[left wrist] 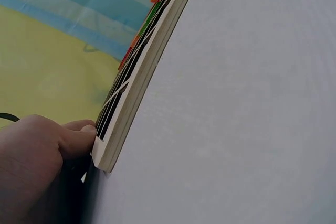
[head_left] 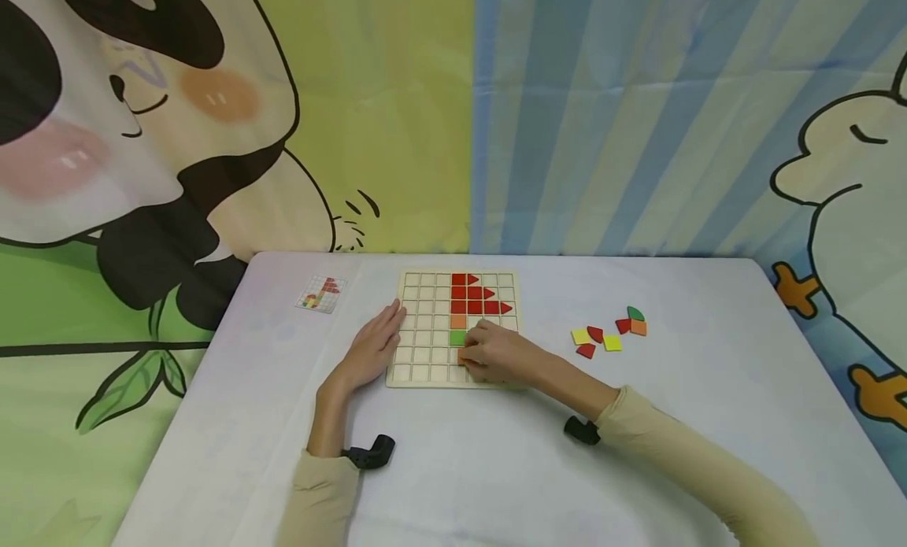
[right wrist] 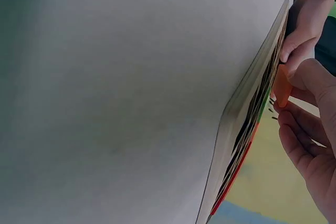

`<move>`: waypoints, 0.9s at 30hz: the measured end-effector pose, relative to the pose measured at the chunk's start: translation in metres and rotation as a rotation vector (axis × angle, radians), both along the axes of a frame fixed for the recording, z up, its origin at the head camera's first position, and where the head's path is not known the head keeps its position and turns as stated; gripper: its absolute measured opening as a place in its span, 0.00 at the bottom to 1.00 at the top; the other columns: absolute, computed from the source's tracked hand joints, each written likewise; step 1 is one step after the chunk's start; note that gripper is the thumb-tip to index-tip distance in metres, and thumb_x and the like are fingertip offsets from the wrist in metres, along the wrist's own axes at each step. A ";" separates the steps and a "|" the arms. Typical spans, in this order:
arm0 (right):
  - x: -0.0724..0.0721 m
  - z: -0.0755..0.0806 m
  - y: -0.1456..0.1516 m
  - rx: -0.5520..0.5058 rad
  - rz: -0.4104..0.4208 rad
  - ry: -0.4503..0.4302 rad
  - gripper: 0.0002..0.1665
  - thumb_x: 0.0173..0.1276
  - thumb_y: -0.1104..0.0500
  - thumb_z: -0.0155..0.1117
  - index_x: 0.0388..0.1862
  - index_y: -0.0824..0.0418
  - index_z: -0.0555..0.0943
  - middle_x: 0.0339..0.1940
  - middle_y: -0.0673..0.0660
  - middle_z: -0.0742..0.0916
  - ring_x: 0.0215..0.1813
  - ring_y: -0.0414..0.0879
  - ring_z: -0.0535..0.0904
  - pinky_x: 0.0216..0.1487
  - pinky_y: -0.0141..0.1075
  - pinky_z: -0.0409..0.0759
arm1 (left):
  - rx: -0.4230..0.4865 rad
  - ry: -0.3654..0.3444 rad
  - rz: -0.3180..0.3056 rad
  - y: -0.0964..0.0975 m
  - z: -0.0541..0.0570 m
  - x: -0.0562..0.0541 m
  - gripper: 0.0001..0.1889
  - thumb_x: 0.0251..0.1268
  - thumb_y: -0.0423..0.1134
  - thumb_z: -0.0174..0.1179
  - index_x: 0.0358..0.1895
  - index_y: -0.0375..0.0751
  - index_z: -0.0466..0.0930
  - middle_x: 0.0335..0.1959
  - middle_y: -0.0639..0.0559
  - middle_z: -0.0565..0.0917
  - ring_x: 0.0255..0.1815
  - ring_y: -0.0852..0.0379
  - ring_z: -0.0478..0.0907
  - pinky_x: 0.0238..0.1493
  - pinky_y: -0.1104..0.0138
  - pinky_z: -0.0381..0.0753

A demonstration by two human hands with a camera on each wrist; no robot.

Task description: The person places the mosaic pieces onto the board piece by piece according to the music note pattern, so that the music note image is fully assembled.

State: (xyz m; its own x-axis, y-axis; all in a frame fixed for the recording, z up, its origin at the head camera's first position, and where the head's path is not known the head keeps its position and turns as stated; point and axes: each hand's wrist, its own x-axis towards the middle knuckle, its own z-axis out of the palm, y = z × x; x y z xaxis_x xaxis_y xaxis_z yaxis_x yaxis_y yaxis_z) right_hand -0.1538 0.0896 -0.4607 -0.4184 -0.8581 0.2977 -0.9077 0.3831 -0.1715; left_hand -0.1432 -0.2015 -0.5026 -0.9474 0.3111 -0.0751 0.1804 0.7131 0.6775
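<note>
A pale gridded board [head_left: 421,356] lies on the table. My right hand [head_left: 505,354] is over its lower right part, pinching an orange square tile [right wrist: 282,85] between thumb and fingers. The tile stands tilted on edge, close over the cells below a green tile [head_left: 457,338]. Above that green tile lie another orange tile [head_left: 458,321] and rows of red tiles [head_left: 476,307], each row ending in a rounded point at the right. With straight fingers, my left hand [head_left: 373,344] rests against the board's left edge; its thumb [left wrist: 80,142] shows near a corner.
Right of the board, loose tiles lie scattered: yellow squares [head_left: 612,343], red pieces [head_left: 586,350], an orange square [head_left: 638,327] and a green rounded piece [head_left: 635,313]. A small pattern card [head_left: 322,293] lies at the back left. Behind the table hangs a printed curtain [head_left: 397,138].
</note>
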 end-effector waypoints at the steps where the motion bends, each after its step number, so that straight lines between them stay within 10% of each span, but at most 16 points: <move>1: -0.001 -0.001 -0.002 0.004 0.007 -0.002 0.02 0.64 0.64 0.75 0.36 0.61 0.91 0.37 0.54 0.88 0.42 0.48 0.81 0.44 0.31 0.83 | -0.003 -0.003 0.001 0.000 0.000 0.000 0.29 0.84 0.36 0.43 0.83 0.36 0.52 0.87 0.43 0.47 0.87 0.40 0.42 0.83 0.41 0.44; 14: -0.007 -0.002 -0.016 0.090 0.061 0.156 0.03 0.68 0.61 0.74 0.36 0.59 0.90 0.37 0.53 0.87 0.41 0.45 0.79 0.45 0.28 0.80 | -0.007 -0.026 0.011 0.001 0.001 0.000 0.30 0.84 0.36 0.42 0.83 0.37 0.51 0.87 0.44 0.46 0.87 0.41 0.41 0.84 0.42 0.43; 27: -0.001 -0.001 -0.015 0.187 0.020 0.120 0.07 0.71 0.62 0.71 0.45 0.61 0.91 0.47 0.55 0.89 0.52 0.48 0.82 0.55 0.31 0.84 | -0.004 -0.014 0.006 0.001 0.000 -0.001 0.30 0.84 0.36 0.42 0.83 0.36 0.51 0.87 0.43 0.47 0.87 0.40 0.41 0.84 0.42 0.43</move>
State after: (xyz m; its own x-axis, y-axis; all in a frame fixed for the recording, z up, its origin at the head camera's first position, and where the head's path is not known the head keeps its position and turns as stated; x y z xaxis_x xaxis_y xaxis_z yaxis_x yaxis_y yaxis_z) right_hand -0.1548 0.0750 -0.4614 -0.3719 -0.9107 0.1794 -0.9250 0.3798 0.0102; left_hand -0.1439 -0.2006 -0.5021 -0.9482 0.3047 -0.0894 0.1666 0.7171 0.6768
